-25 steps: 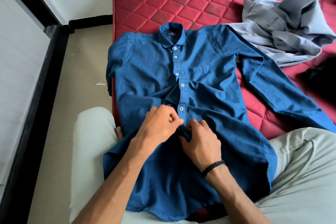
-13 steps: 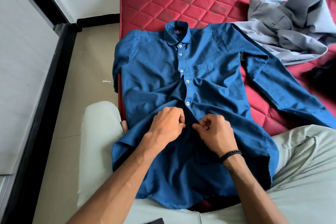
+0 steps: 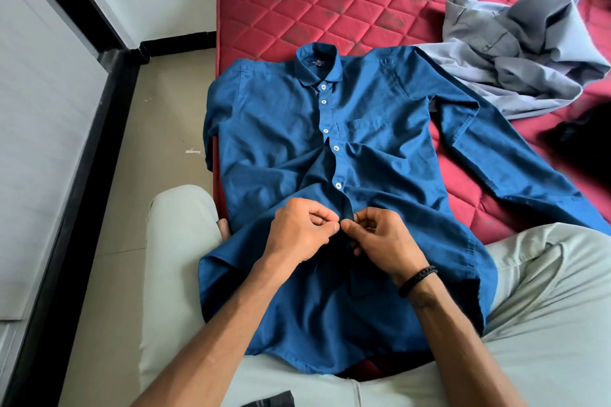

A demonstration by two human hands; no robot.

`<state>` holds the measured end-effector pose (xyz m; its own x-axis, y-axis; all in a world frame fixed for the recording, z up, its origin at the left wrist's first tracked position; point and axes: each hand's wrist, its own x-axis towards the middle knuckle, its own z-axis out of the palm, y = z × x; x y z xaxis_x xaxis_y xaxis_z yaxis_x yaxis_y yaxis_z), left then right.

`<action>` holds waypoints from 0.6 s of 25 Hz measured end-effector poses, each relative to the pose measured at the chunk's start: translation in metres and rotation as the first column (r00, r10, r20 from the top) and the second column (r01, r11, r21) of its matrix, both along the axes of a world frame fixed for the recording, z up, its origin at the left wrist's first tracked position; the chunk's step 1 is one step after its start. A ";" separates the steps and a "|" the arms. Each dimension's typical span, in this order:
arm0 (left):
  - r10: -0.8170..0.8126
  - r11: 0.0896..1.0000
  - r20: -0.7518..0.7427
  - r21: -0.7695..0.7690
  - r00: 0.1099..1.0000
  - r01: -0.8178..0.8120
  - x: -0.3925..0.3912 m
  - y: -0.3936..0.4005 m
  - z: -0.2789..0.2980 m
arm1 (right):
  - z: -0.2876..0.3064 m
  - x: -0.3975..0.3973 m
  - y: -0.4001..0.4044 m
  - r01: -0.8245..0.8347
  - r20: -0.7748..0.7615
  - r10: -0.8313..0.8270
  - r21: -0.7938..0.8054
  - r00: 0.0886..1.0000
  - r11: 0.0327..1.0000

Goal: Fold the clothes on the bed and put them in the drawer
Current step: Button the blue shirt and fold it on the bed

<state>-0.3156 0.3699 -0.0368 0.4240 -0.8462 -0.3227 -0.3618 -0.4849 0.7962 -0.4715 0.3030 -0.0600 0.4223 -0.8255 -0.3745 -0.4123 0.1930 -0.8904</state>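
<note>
Head view: a blue button-up shirt (image 3: 281,129) lies face up on the red quilted mattress (image 3: 297,3), collar away from the person, its lower half draped over the person's lap, one sleeve stretched out toward the right. The left hand (image 3: 299,231) and right hand (image 3: 383,241) both pinch the placket just below the lowest fastened button (image 3: 338,185), fingers curled on the fabric; buttoning appears to be the step in hand, folding not yet begun. The cloth looks light, soft and limp, creasing readily, so it should be taken by shoulders, hem or side seams rather than mid-panel. A crumpled grey-blue shirt (image 3: 515,53) lies on the mattress beyond the outstretched sleeve, touching it. No drawer is visible.
</note>
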 end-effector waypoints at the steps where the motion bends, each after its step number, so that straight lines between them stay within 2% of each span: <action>1: 0.006 1.000 -0.010 0.002 1.000 -0.006 0.000 0.000 0.001 | 0.002 0.001 0.001 0.001 0.069 -0.007 0.073 0.998 0.997; 4: 0.016 1.000 -0.006 -0.006 1.000 -0.016 0.001 0.001 0.001 | 0.003 0.001 0.003 0.006 0.122 -0.019 0.108 0.992 0.994; 10: 0.012 1.000 -0.026 -0.002 1.000 -0.012 -0.001 0.000 0.003 | -0.003 0.002 0.005 -0.071 -0.092 0.069 -0.014 0.993 0.997; 12: 0.017 1.000 -0.048 0.002 0.999 -0.017 -0.001 -0.001 0.002 | -0.004 0.003 0.005 -0.035 -0.071 0.035 -0.002 0.997 0.999; 15: 0.050 0.999 -0.046 -0.001 0.998 -0.050 -0.002 -0.001 0.004 | -0.002 0.004 0.007 0.041 0.044 -0.045 0.102 0.998 0.994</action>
